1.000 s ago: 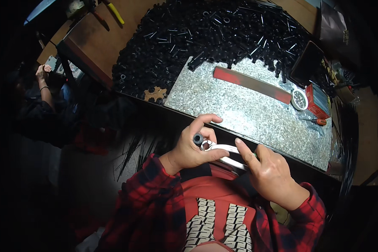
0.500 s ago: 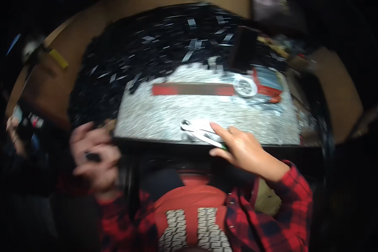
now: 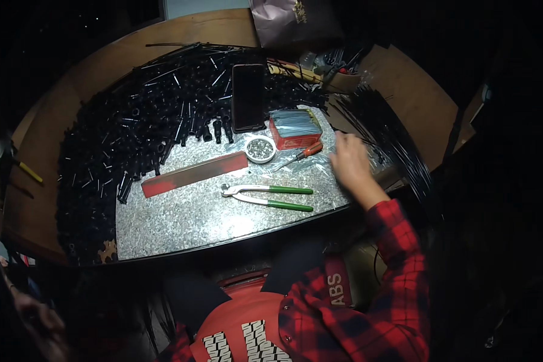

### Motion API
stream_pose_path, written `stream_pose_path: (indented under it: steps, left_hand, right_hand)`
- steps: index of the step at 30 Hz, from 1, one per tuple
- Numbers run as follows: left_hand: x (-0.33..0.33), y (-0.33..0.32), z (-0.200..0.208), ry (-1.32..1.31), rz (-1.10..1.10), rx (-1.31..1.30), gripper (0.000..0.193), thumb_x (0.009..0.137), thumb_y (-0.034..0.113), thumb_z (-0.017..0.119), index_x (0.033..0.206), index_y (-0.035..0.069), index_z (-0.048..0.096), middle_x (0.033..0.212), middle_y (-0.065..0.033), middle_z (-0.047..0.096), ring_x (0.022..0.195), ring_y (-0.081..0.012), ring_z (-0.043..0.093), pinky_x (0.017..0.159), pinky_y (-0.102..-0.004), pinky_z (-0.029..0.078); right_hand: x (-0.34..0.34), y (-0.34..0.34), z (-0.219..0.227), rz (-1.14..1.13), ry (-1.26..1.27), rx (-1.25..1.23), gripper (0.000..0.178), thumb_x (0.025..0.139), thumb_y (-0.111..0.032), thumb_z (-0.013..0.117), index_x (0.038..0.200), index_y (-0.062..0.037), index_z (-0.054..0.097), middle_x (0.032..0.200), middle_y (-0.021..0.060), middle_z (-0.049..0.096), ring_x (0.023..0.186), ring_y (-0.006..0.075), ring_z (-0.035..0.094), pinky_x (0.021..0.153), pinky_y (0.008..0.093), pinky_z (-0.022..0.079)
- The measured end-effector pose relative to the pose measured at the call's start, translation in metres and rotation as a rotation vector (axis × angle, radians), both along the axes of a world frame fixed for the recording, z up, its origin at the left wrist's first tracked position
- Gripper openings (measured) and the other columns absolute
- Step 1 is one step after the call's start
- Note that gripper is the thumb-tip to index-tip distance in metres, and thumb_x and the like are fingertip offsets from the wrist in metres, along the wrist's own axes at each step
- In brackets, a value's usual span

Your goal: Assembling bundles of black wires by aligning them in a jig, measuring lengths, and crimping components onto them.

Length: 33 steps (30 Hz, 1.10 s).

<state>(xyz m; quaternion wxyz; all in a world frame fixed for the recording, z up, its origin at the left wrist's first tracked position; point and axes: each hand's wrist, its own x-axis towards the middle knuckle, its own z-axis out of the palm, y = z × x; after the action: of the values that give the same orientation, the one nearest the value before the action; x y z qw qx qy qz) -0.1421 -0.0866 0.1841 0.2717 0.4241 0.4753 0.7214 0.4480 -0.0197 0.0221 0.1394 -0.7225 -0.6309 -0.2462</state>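
Observation:
At the right edge of the speckled board (image 3: 181, 223), my right hand (image 3: 351, 161) reaches beside a bundle of thin black rods (image 3: 398, 145). Its fingertips are blurred, so I cannot see whether they grip anything. My left hand (image 3: 39, 320) is low at the far left, dim and smeared, its fingers unclear. End-cutting nippers (image 3: 265, 196) with green handles lie on the board, touched by neither hand. Behind them are a white round dish (image 3: 260, 149) of small shiny metal pieces, a screwdriver (image 3: 308, 152) with an orange handle, and a red box (image 3: 295, 128) of thin bluish strips.
A long red-brown bar (image 3: 193, 174) lies across the board. Black tubular parts (image 3: 145, 114) are heaped at the left and back. A dark phone (image 3: 248, 96) stands behind the dish. Brown panels (image 3: 416, 84) border the work area, and a dark bag (image 3: 295, 24) is at the back.
The nippers have left my right hand and lie on the board; that hand has moved right to the rods. My left hand, which held a small black piece, has dropped lower left. The view has swung.

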Motion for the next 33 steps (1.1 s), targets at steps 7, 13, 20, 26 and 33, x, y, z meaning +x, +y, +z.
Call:
stream_pose_path:
  steps: [7, 13, 20, 26, 33]
  left_hand:
    - [-0.025, 0.003, -0.157, 0.316, -0.747, -0.687, 0.043, 0.102, 0.037, 0.036, 0.107, -0.002, 0.054, 0.064, -0.0051, 0.050, 0.048, -0.0108, 0.043, 0.044, -0.0244, 0.038]
    - [-0.109, 0.039, -0.371, 0.940, -0.658, -0.986, 0.055, 0.099, 0.042, 0.039, 0.129, -0.004, 0.047, 0.112, -0.0278, 0.061, 0.102, -0.0356, 0.061, 0.089, -0.0395, 0.048]
    - [-0.088, 0.088, -0.417, 1.330, -0.335, -0.992, 0.051, 0.095, 0.039, 0.044, 0.125, 0.000, 0.056, 0.134, -0.0244, 0.049, 0.123, -0.0441, 0.045, 0.106, -0.0456, 0.035]
    - [-0.074, 0.098, -0.444, 1.622, -0.416, -0.459, 0.039, 0.092, 0.018, 0.042, 0.123, 0.003, 0.058, 0.131, -0.0211, 0.053, 0.121, -0.0391, 0.049, 0.105, -0.0478, 0.036]
    - [-0.001, 0.082, -0.359, 1.264, -0.528, -0.570, 0.037, 0.089, 0.019, 0.053, 0.121, 0.000, 0.057, 0.127, -0.0250, 0.053, 0.118, -0.0427, 0.048, 0.103, -0.0465, 0.037]
  right_hand:
    - [0.166, -0.020, -0.044, -0.614, -0.228, -0.205, 0.028, 0.083, -0.013, 0.054, 0.106, 0.0025, 0.058, 0.108, 0.0131, 0.057, 0.101, 0.0293, 0.055, 0.081, 0.0389, 0.049]
    - [0.183, -0.017, -0.041, -0.724, -0.219, -0.291, 0.026, 0.084, -0.016, 0.056, 0.103, -0.0001, 0.065, 0.106, 0.0100, 0.058, 0.101, 0.0266, 0.055, 0.083, 0.0366, 0.048]
    - [0.210, -0.026, -0.050, -0.829, -0.325, -0.207, 0.015, 0.088, -0.017, 0.054, 0.093, -0.0092, 0.065, 0.099, 0.0059, 0.061, 0.097, 0.0240, 0.058, 0.080, 0.0368, 0.049]
    - [0.197, -0.023, -0.029, -0.726, -0.321, -0.212, 0.014, 0.088, -0.016, 0.053, 0.091, -0.0070, 0.064, 0.094, 0.0076, 0.064, 0.093, 0.0264, 0.061, 0.077, 0.0386, 0.051]
    - [0.193, -0.036, 0.039, -0.615, -0.059, -0.156, 0.012, 0.087, -0.011, 0.053, 0.089, -0.0015, 0.061, 0.094, 0.0216, 0.067, 0.092, 0.0341, 0.066, 0.077, 0.0450, 0.052]
